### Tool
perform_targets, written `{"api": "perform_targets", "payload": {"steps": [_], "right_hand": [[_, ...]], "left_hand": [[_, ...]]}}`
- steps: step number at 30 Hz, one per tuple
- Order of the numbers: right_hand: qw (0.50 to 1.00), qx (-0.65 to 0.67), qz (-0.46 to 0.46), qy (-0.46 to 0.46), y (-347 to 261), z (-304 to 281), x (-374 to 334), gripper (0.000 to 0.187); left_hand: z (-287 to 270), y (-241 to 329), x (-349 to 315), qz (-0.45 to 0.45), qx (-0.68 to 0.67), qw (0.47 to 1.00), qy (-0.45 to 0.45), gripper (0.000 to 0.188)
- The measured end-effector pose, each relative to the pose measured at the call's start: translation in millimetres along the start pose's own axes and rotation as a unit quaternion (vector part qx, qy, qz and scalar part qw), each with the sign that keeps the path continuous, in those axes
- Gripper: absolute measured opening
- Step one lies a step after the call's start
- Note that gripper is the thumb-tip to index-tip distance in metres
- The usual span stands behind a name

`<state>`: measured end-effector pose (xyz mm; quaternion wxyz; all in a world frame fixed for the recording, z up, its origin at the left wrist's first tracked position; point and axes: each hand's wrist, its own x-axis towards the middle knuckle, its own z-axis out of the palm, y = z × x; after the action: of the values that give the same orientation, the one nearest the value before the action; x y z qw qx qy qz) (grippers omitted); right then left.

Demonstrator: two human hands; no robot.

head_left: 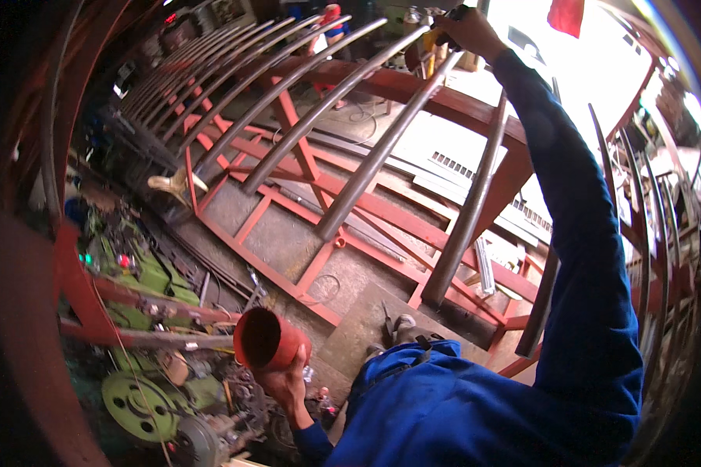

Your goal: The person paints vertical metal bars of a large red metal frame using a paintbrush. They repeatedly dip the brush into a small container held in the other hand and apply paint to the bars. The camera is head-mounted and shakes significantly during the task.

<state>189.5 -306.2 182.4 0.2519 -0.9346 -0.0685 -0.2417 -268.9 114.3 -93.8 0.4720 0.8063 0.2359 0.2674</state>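
My left hand [287, 380] is wrapped round a red, round, open-topped container [288, 336] at the lower left. Its mouth tilts to the left, and the inside looks dark. At the top of the view my right arm stretches far out, and the closed right hand [475, 33] grips a small dark object [448, 22] whose kind I cannot make out. That hand is beside the far ends of long brown metal pipes [385, 144]. The pipes lie side by side, slanting across a dark red beam [459, 107].
Below the pipes stands a red metal frame [317, 265] with crossbars. Green machinery with a round wheel [140, 406] is at the lower left. A person in red and blue [333, 27] is in the background. More pipes [639, 187] stand at the right.
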Motion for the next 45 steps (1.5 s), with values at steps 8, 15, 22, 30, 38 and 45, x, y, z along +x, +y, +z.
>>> {"api": "perform_targets", "payload": {"steps": [8, 15, 22, 30, 38, 45], "right_hand": [[0.964, -0.260, 0.027, 0.043, 101, 68, -4, 0.044], [0.971, 0.011, 0.186, 0.152, 172, 125, 29, 0.038], [0.935, 0.169, 0.271, 0.152, 146, 93, 43, 0.055], [0.921, 0.153, 0.343, 0.100, 183, 112, -5, 0.054], [0.935, 0.138, 0.323, 0.047, 191, 99, -4, 0.041], [0.937, 0.125, 0.307, 0.107, 174, 112, 26, 0.037]], "left_hand": [[13, 7, -5, 0.021, 0.001, 0.998, 0.052, 0.093], [38, -1, 12, 0.037, 0.018, 0.999, 0.004, 0.086], [51, 23, 11, 0.037, 0.011, 0.999, -0.008, 0.086], [55, 24, 4, 0.052, 0.013, 0.998, -0.012, 0.082], [63, 34, -3, 0.066, -0.005, 0.998, -0.013, 0.078], [60, 19, 1, 0.063, -0.022, 0.997, -0.042, 0.082]]}}
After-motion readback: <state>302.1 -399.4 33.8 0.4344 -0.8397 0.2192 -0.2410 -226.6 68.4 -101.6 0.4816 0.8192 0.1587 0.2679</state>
